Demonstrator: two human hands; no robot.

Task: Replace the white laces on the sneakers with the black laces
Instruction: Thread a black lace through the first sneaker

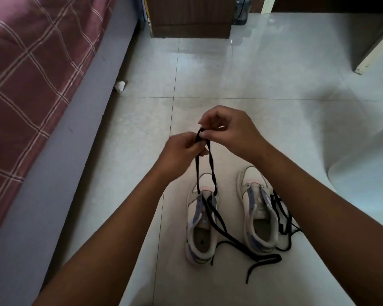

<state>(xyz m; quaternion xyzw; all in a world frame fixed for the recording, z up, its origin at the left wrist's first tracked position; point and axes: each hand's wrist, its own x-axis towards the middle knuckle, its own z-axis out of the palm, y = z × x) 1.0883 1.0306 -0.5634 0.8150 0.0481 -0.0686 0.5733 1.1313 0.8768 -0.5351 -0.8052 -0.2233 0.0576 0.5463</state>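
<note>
Black lace (211,161) ran up from the front eyelets of the left sneaker (201,219), its two strands pinched between my left hand (181,149) and right hand (227,132). Two sneakers stood on the floor (252,85); I judged lacing barely begun, since the right sneaker (258,208) was unlaced, a second black lace (282,214) loose beside it, and no white laces showed.

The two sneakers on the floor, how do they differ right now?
The left sneaker has a black lace coming up from near its toe, pinched by the left hand and right hand; the right sneaker is untouched. The right sneaker's eyelets look empty, with a second black lace lying loose beside it. Both are white, side by side, toes pointing away.
</note>
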